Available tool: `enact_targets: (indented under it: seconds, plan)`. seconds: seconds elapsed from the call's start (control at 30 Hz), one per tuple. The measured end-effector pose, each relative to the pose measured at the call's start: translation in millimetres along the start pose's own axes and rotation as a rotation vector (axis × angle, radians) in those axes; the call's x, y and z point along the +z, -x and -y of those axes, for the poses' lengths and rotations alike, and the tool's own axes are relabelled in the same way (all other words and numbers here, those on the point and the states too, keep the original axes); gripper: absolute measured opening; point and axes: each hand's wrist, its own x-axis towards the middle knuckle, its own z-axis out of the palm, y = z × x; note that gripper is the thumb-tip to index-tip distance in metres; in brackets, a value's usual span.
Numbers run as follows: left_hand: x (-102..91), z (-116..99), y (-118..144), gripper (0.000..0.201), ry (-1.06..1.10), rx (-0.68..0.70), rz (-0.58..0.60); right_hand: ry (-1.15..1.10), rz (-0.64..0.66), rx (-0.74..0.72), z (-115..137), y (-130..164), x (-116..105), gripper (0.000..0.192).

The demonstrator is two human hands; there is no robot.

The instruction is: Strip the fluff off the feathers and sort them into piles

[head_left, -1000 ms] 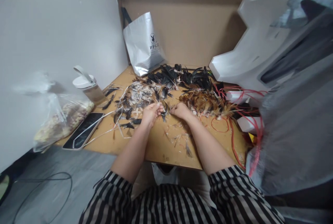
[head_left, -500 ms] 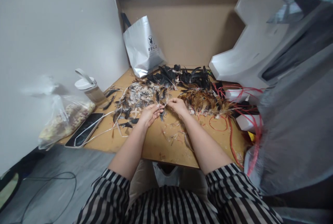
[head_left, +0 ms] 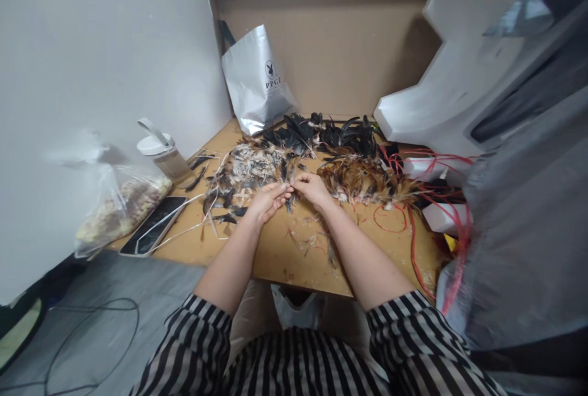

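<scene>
Over the middle of the wooden table (head_left: 275, 255), my left hand (head_left: 270, 201) is closed, pinching a few small feathers (head_left: 288, 170) that stick up from its fingertips. My right hand (head_left: 310, 189) meets it there, thumb and forefinger pinched at the base of the same feathers; whether it also grips something finer I cannot make out. Behind my left hand spreads a pile of pale and dark loose feathers (head_left: 252, 166). Brown feather bunches (head_left: 362, 180) lie to the right of my right hand. Black feather bunches (head_left: 346, 137) lie farther back.
A silver bag (head_left: 257, 86) leans at the back left. On the left are a lidded cup (head_left: 169, 160), a phone (head_left: 154, 227) and a plastic bag of food (head_left: 124, 206). Red string (head_left: 412, 243) trails down the right side. Feather scraps (head_left: 312, 236) litter the front.
My hands have come together at the fingertips, the right one moving slightly left onto the feathers. The whole view has shifted a little.
</scene>
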Motion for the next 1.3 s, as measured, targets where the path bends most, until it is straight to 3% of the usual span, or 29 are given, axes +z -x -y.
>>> enact_targets:
  seconds: [0.2,0.4,0.53,0.8,1.0,1.2,1.3]
  plan:
    - [-1.4,-3,0,0.009,0.122,-0.018,0.042,-0.217,0.126,0.067,2,0,-5,0.028]
    - [-0.3,-3,1,0.011,0.074,-0.020,0.010,-0.212,0.111,0.061,2,0,-6,0.030]
    - [2.9,-1,2,0.016,-0.072,0.035,-0.054,-0.135,0.051,0.013,3,-1,-4,0.028]
    - [3.7,3,1,0.025,-0.314,0.101,-0.045,-0.026,-0.026,-0.044,2,-1,4,0.023]
    - [2.8,-2,2,0.026,-0.289,0.121,-0.091,0.140,-0.006,-0.110,0,-4,-7,0.022]
    - [-0.9,-4,0,0.023,-0.199,0.139,-0.188,0.383,0.140,-0.101,-5,-8,-30,0.024]
    - [-3.8,-6,-1,0.021,-0.155,0.169,-0.231,0.528,0.206,-0.167,-10,-9,-34,0.025]
